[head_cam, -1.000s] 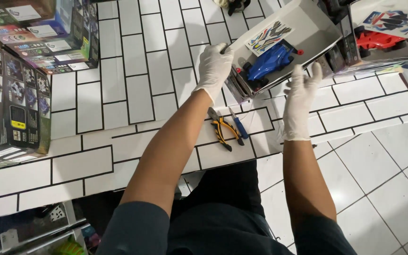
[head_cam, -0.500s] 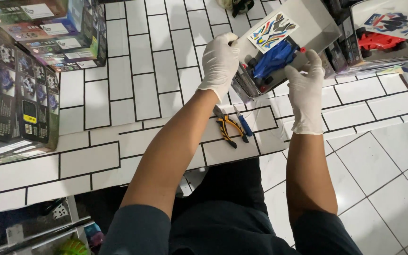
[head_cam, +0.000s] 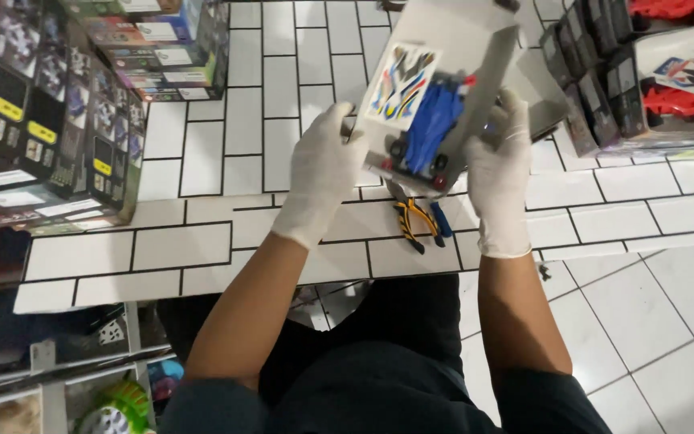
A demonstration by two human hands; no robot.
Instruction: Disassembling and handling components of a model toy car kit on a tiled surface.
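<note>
Both gloved hands, the left hand and right hand, grip the sides of an open white box raised above the tiled table, the blue toy car not yet taken out, pliers lying untouched below

Single head-worn camera, looked steeply down, close over white-gloved hands, white brick-patterned tabletop below, no second view
</note>
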